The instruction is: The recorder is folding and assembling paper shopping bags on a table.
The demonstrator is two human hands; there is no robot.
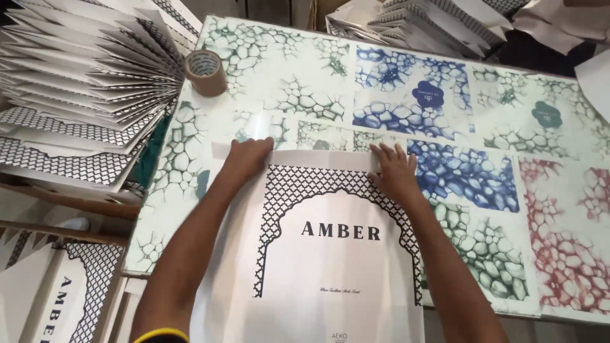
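- Left hand [246, 156] and right hand [394, 170] are pressing the white flat paper bag with black lattice arch [318, 254], fingers flat, gripping nothing.
- Bag is looking light, thin, creasable; edges likely suiting a hold best.

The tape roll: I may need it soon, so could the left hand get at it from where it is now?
Probably yes. The tape roll stands on the patterned table up and left of the left hand, with only bare tabletop between. That hand would have to leave the white sheet it presses.

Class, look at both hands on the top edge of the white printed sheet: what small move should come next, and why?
Probably run both hands outward along the top edge: left hand and right hand press the white sheet flat there, near the middle.
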